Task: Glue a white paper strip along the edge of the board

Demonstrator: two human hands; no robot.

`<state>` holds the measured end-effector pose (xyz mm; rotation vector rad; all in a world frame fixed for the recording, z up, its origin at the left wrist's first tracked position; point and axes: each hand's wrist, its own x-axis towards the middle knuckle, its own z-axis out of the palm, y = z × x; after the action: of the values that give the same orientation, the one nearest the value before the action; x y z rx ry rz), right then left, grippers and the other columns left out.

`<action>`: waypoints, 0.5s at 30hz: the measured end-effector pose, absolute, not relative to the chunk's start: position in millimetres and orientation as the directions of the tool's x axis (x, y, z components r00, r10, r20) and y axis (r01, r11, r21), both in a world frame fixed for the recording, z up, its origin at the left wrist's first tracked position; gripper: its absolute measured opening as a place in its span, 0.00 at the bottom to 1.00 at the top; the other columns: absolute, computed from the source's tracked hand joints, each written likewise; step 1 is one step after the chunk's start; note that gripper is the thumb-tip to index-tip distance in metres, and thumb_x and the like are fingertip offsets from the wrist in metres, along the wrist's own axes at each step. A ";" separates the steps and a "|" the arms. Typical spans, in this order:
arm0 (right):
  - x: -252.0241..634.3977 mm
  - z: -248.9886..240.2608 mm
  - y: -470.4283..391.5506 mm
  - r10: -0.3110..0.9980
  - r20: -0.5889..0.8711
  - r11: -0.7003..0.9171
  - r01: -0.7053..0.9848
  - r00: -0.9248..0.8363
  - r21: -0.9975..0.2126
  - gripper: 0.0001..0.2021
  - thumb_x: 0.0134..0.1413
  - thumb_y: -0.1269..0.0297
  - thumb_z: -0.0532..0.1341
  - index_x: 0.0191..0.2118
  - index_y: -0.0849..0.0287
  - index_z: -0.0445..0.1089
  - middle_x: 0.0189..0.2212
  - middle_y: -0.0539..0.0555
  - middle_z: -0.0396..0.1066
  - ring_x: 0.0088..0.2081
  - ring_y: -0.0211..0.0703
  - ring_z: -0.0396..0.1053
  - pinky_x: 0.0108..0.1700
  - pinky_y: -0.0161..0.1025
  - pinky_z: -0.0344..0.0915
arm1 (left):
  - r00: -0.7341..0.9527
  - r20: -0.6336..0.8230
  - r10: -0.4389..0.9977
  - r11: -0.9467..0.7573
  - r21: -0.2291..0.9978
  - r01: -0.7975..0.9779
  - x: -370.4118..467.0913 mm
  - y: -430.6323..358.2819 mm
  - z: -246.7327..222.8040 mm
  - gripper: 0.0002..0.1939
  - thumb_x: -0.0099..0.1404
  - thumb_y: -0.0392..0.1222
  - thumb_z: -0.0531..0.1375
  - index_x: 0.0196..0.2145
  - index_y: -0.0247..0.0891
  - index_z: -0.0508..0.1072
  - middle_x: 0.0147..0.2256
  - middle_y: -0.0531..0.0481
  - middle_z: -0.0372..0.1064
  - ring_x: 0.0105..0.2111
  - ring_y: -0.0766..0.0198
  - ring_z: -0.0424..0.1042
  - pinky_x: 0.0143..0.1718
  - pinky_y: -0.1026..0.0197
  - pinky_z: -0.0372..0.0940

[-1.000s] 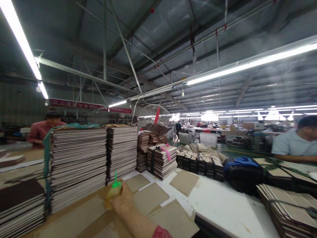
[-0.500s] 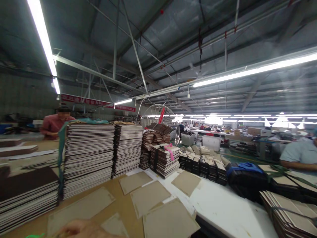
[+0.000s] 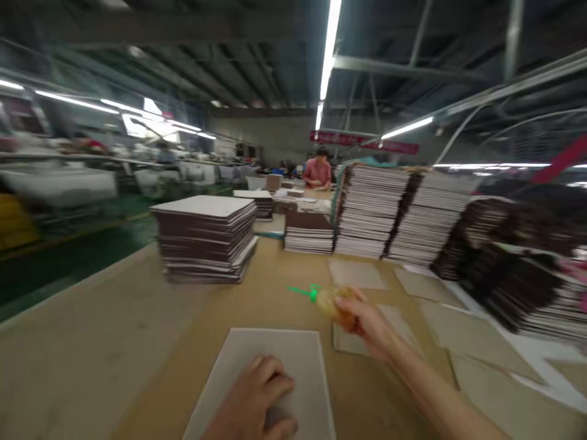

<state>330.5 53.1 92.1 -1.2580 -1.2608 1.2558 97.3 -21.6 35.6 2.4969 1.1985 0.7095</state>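
A small yellowish squeeze bottle with a green nozzle (image 3: 329, 300) is clamped in the grip of the right hand (image 3: 367, 324), held above the bench with the nozzle pointed to the left. The left hand (image 3: 257, 403) is pressed down on a pale grey rectangular board (image 3: 275, 366) that lies flat on the tan bench (image 3: 114, 342); its fingers are curled together on the sheet, with nothing seen enclosed in them (the blur hides finer detail). Loose brown cardboard sheets (image 3: 358, 274) are spread on the bench just beyond and to the right of the bottle. Further back a low stack of dark-edged boards (image 3: 206, 238) is set to the left, and tall stacks of white-edged boards (image 3: 371, 211) are ranged to the right. Behind these a person in a red shirt (image 3: 317, 171) is seen at the far end
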 end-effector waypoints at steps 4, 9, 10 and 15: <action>313.4 76.0 55.4 0.991 0.017 0.043 0.191 -0.135 -0.981 0.19 0.49 0.46 0.59 0.42 0.54 0.62 0.24 0.46 0.63 0.22 0.37 0.60 0.21 0.32 0.51 | 0.488 0.157 0.859 -0.485 0.555 0.675 87.3 -29.2 33.0 0.19 0.52 0.40 0.70 0.42 0.43 0.72 0.43 0.51 0.65 0.46 0.58 0.62 0.49 0.57 0.60; 284.0 80.5 53.0 0.964 0.161 0.240 0.426 -0.214 -0.872 0.14 0.50 0.52 0.60 0.39 0.55 0.66 0.26 0.47 0.67 0.29 0.42 0.65 0.30 0.37 0.59 | 0.494 0.211 0.844 -0.518 0.562 0.645 93.0 -28.8 31.7 0.18 0.52 0.42 0.69 0.41 0.42 0.72 0.43 0.52 0.64 0.46 0.59 0.61 0.49 0.58 0.58; 278.0 80.9 54.0 0.953 0.194 0.283 0.463 -0.231 -0.840 0.13 0.51 0.53 0.60 0.39 0.55 0.67 0.27 0.47 0.68 0.29 0.42 0.65 0.32 0.38 0.60 | 0.497 0.215 0.841 -0.524 0.556 0.645 92.5 -29.3 31.4 0.18 0.53 0.42 0.69 0.41 0.42 0.72 0.43 0.52 0.64 0.46 0.59 0.61 0.49 0.58 0.57; 251.7 77.1 58.4 0.887 0.334 0.461 0.551 -0.320 -0.696 0.12 0.54 0.58 0.58 0.43 0.56 0.68 0.36 0.51 0.71 0.37 0.44 0.67 0.41 0.41 0.60 | 0.502 0.207 0.840 -0.528 0.527 0.666 90.4 -30.0 30.5 0.17 0.54 0.46 0.69 0.40 0.41 0.73 0.42 0.52 0.65 0.46 0.59 0.61 0.50 0.58 0.57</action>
<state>251.7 58.4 77.1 -1.1948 -2.0080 0.6096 90.4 -30.0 30.5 2.3695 1.2497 0.6299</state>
